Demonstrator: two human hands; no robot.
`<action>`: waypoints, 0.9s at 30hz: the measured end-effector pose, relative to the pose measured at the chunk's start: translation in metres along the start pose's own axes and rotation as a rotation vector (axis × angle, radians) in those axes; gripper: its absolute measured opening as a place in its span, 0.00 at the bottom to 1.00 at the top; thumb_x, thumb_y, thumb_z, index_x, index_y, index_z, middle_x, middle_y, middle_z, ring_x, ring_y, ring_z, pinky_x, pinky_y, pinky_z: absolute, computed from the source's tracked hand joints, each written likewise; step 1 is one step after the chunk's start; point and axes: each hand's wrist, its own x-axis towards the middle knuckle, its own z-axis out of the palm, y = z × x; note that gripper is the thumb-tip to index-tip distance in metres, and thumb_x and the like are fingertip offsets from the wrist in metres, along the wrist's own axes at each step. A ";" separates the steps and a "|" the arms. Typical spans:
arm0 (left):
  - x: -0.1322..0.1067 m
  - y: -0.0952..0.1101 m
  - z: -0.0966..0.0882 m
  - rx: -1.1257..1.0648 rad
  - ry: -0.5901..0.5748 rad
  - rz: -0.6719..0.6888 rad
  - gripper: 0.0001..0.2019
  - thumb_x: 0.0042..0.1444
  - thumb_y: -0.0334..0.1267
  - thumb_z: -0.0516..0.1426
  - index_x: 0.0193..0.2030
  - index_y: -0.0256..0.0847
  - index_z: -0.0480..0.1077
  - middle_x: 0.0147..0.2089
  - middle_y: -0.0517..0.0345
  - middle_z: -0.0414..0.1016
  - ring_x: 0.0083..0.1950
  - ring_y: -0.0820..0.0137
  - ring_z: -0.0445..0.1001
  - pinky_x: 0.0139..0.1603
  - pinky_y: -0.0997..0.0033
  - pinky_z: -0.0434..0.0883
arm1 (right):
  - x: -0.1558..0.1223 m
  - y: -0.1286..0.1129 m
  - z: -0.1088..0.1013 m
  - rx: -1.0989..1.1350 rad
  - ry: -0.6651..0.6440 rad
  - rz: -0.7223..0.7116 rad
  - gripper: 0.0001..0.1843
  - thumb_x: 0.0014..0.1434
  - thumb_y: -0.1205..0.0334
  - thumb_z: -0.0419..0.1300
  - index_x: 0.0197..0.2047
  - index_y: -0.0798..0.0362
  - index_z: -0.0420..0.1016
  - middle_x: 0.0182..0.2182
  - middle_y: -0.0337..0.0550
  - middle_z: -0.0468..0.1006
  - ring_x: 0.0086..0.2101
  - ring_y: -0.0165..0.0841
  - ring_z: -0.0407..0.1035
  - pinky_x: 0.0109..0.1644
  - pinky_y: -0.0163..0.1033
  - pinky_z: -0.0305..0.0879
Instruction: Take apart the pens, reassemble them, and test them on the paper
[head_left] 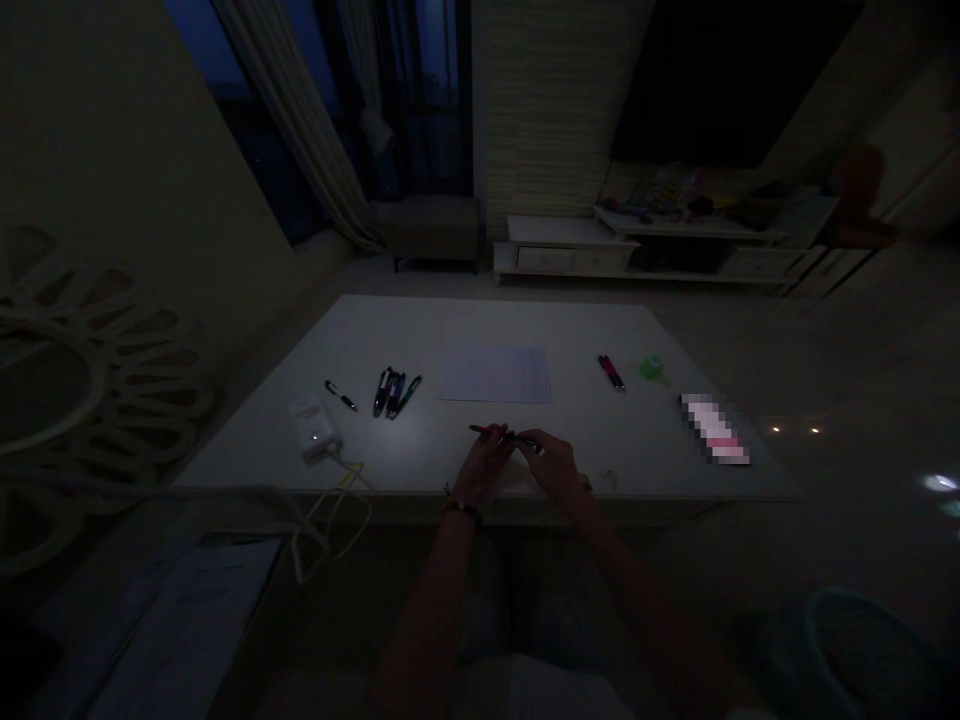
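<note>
My left hand (484,465) and my right hand (555,468) both grip a slim red-and-black pen (504,434) above the near edge of a white table (495,325). The left hand is on its red end, and the right fingertips pinch its dark end. Beyond the hands lies a sheet of paper (493,373). To its left is a bunch of several pens (394,392), with a single small black pen (341,396) further left. To its right lie a pair of red-and-black pens (611,372) and a small green object (651,368).
A white plug-in device (315,430) sits at the table's left, its pale cable (337,510) hanging over the near edge. A pixelated box (714,430) lies at the right. A low white cabinet (570,245) stands beyond the table. The room is dim.
</note>
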 end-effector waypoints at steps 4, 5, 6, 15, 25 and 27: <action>0.000 0.001 -0.001 0.012 -0.014 0.028 0.08 0.48 0.29 0.62 0.36 0.39 0.70 0.39 0.60 0.76 0.41 0.74 0.75 0.51 0.68 0.68 | 0.003 -0.002 0.001 0.023 -0.037 0.043 0.11 0.57 0.54 0.57 0.36 0.50 0.76 0.32 0.42 0.80 0.31 0.34 0.74 0.38 0.39 0.69; 0.000 0.001 -0.002 0.021 -0.020 0.032 0.08 0.47 0.30 0.63 0.35 0.39 0.70 0.39 0.60 0.76 0.41 0.74 0.75 0.51 0.68 0.68 | 0.003 -0.003 0.001 0.047 -0.041 0.074 0.11 0.56 0.53 0.57 0.36 0.50 0.76 0.32 0.42 0.80 0.31 0.34 0.74 0.37 0.39 0.69; 0.000 0.001 -0.002 0.029 -0.026 0.036 0.08 0.47 0.31 0.63 0.35 0.40 0.70 0.39 0.60 0.76 0.41 0.74 0.74 0.52 0.68 0.67 | 0.002 -0.004 0.000 0.080 -0.042 0.118 0.12 0.55 0.52 0.58 0.35 0.50 0.77 0.31 0.42 0.80 0.30 0.34 0.74 0.36 0.38 0.69; 0.001 0.001 -0.005 0.112 -0.084 0.070 0.09 0.44 0.31 0.65 0.34 0.38 0.70 0.36 0.61 0.75 0.41 0.74 0.74 0.51 0.69 0.66 | -0.001 -0.005 0.007 0.341 -0.155 0.567 0.26 0.55 0.41 0.50 0.24 0.55 0.72 0.14 0.41 0.72 0.14 0.29 0.65 0.20 0.32 0.60; 0.003 0.002 -0.003 0.058 -0.039 0.099 0.08 0.46 0.32 0.64 0.33 0.38 0.70 0.33 0.61 0.74 0.37 0.76 0.73 0.47 0.73 0.68 | -0.006 0.001 0.008 0.330 -0.367 0.406 0.27 0.59 0.42 0.44 0.22 0.54 0.69 0.15 0.39 0.70 0.18 0.28 0.65 0.25 0.32 0.58; 0.003 0.002 -0.003 0.051 -0.042 0.104 0.09 0.45 0.32 0.64 0.34 0.38 0.70 0.34 0.62 0.74 0.37 0.77 0.73 0.47 0.74 0.68 | -0.005 0.001 0.009 0.349 -0.379 0.462 0.30 0.60 0.41 0.41 0.22 0.54 0.68 0.13 0.39 0.68 0.16 0.28 0.62 0.23 0.33 0.56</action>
